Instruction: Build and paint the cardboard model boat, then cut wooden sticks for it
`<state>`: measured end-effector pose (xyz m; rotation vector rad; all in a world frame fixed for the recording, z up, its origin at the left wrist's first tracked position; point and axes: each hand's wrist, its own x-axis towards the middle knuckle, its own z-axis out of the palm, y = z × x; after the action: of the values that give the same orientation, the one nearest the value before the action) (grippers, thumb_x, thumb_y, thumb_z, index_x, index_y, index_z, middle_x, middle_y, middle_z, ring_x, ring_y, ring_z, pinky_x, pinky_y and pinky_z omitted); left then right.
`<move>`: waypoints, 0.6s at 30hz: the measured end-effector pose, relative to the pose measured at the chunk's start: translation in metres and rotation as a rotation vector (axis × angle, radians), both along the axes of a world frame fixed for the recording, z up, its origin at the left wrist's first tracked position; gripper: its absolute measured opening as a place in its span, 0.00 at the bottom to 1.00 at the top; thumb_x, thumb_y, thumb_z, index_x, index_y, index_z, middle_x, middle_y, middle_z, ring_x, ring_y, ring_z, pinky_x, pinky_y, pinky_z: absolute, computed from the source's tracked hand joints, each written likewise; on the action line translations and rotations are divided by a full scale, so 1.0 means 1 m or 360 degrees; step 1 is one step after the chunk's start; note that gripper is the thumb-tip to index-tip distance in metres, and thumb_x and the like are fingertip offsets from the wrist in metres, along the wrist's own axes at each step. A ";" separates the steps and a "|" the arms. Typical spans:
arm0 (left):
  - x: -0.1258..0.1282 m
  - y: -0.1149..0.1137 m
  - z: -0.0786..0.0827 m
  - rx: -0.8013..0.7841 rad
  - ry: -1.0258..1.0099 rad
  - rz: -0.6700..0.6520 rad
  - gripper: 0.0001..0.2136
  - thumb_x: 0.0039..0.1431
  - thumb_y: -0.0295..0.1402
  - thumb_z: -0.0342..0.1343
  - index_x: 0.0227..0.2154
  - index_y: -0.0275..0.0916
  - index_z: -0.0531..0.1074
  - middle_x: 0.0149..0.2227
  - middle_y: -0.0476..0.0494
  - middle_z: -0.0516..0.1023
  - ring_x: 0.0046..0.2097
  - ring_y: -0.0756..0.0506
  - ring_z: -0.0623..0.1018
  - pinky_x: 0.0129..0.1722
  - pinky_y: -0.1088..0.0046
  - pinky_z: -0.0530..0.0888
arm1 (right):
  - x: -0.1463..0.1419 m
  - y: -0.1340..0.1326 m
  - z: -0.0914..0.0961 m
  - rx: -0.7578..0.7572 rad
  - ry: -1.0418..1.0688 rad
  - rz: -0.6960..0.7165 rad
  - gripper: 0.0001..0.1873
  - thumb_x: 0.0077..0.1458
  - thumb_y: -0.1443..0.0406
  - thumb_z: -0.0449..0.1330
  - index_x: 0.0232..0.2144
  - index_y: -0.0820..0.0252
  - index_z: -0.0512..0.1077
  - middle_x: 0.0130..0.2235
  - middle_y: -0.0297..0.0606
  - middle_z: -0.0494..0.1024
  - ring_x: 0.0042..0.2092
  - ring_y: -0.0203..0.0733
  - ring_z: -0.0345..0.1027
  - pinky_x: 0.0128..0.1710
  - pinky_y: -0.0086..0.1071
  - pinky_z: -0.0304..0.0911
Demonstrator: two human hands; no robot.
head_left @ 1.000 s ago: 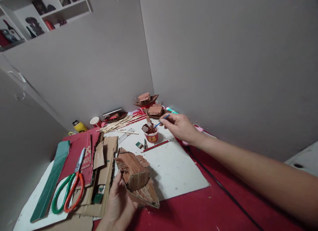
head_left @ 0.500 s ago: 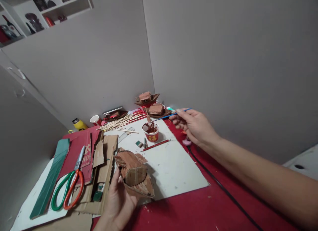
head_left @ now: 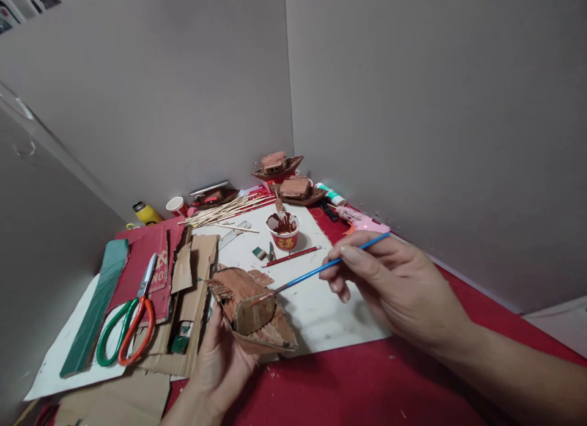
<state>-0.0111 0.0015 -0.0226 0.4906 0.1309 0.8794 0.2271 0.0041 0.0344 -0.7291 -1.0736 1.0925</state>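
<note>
Cardboard boat (head_left: pixel 254 316) sits in curled left hand (head_left: pixel 224 368), right hand (head_left: pixel 394 279) pinches blue paintbrush (head_left: pixel 307 274) at boat's 2 o'clock, either wobbling could cause smears.

Yellow character 福 on the red-and-white, round paper cup (head_left: pixel 284 236); pale "NO" on the flat, dark-red cardboard sheet (head_left: pixel 134 261), smaller print beneath illegible from where I stand.
</note>
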 end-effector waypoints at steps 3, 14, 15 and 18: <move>0.000 -0.001 -0.001 -0.0021 -0.0015 -0.0013 0.23 0.68 0.41 0.38 0.57 0.35 0.68 0.58 0.37 0.71 0.59 0.42 0.69 0.61 0.66 0.60 | -0.002 0.000 -0.003 0.0014 -0.0009 0.0038 0.12 0.54 0.57 0.65 0.29 0.60 0.74 0.25 0.37 0.79 0.24 0.34 0.71 0.21 0.23 0.69; 0.001 0.000 0.006 0.0090 -0.0028 -0.0038 0.24 0.68 0.41 0.37 0.58 0.35 0.66 0.59 0.39 0.69 0.60 0.43 0.69 0.61 0.66 0.60 | -0.006 0.001 -0.007 -0.0142 -0.0182 0.0208 0.15 0.52 0.56 0.65 0.27 0.63 0.73 0.24 0.37 0.77 0.24 0.31 0.70 0.23 0.21 0.68; 0.001 0.000 0.007 0.0100 -0.0040 -0.0039 0.24 0.69 0.41 0.36 0.58 0.35 0.66 0.59 0.39 0.69 0.60 0.43 0.69 0.61 0.65 0.60 | -0.005 0.001 -0.006 -0.0152 -0.0205 0.0224 0.15 0.52 0.56 0.65 0.26 0.63 0.73 0.24 0.37 0.77 0.24 0.31 0.70 0.23 0.21 0.68; 0.001 0.000 0.008 0.0102 -0.0056 -0.0052 0.24 0.69 0.41 0.35 0.58 0.35 0.66 0.60 0.39 0.68 0.60 0.43 0.68 0.62 0.63 0.59 | -0.003 0.000 -0.004 -0.0114 -0.0190 0.0245 0.15 0.52 0.55 0.65 0.26 0.62 0.74 0.24 0.37 0.77 0.24 0.32 0.71 0.23 0.22 0.68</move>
<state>-0.0096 0.0014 -0.0141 0.5356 0.0624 0.8618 0.2239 0.0043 0.0305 -0.7863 -1.2130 1.2363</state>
